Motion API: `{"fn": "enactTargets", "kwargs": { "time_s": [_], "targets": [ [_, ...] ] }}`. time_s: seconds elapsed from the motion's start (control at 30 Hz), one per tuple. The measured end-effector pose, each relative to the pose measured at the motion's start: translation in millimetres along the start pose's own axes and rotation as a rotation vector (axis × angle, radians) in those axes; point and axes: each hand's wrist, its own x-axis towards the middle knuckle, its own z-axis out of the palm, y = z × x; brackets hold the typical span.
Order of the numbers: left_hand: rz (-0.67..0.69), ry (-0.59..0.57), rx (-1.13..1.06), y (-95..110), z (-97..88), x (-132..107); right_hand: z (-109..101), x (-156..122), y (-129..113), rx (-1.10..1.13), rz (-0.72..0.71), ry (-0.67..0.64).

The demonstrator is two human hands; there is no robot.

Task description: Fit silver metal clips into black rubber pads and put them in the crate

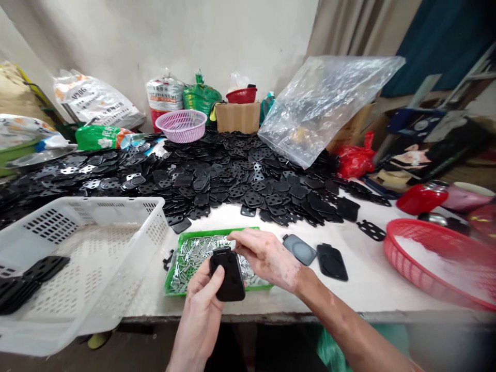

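My left hand [205, 297] grips a flat black plate [228, 279] with rounded corners, its thumb lying across the face. The plate is tilted up, its short tab at the top. Over that tab, my right hand [267, 256] brings thumb and fingers together; whatever small thing is between them is too hard to make out. Beneath both hands stands a green tray [170, 287] full of small silver metal pins [197, 253]. Two similar plates, a greyish one [299, 250] and a black one [332, 262], lie on the table right of my right hand.
A large heap of black plates [240, 181] covers the back of the table. At left is a white perforated basket [127, 274] with stacked plates inside. A red basket [411, 263] stands at right. Behind are a clear plastic bag [325, 103], a pink basket [182, 129] and a cardboard box [238, 118].
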Motion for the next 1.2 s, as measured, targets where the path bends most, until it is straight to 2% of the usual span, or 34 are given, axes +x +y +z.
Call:
{"fn": "enactTargets", "kwargs": {
  "time_s": [0.13, 0.27, 0.4, 0.57, 0.63, 0.7, 0.83, 0.93, 1.03, 1.2],
  "targets": [
    [-0.007, -0.01, 0.05, 0.0, -1.7, -0.4, -8.3, -0.3, -2.5, -0.174, -0.028, -0.125],
    [-0.02, -0.037, 0.076, 1.2, -1.2, -1.2, -9.4, -3.6, -0.3, -0.091, -0.014, -0.144],
    [-0.04, -0.012, 0.052, 4.5, -1.4, -2.0, -3.5, -5.8, 2.2, 0.165, 0.093, -0.028],
    [-0.108, 0.038, -0.085, 3.9, -3.5, -2.3, 7.4, -4.7, -3.3, 0.701, 0.445, 0.159],
    [-0.125, 0.039, -0.131, 2.3, -4.0, -2.1, 10.4, -5.1, -7.0, 0.862, 0.516, 0.17],
    [-0.123, 0.03, -0.145, 1.1, -3.9, -1.6, 11.9, -5.9, -9.1, 0.92, 0.545, 0.207],
    [0.014, 0.058, -0.021, 0.2, -1.6, 0.1, 10.5, -6.1, -4.9, 0.826, 0.511, 0.301],
    [0.087, 0.104, 0.113, -1.4, -0.2, 1.1, 8.2, -4.5, 0.7, 0.681, 0.387, 0.246],
    [0.089, 0.113, 0.19, -4.7, -0.5, 1.7, 8.4, -3.6, 1.7, 0.536, 0.257, 0.169],
    [0.1, 0.114, 0.271, -7.6, -3.3, 2.1, 9.4, -5.4, -1.5, 0.369, 0.251, 0.16]
  ]
}}
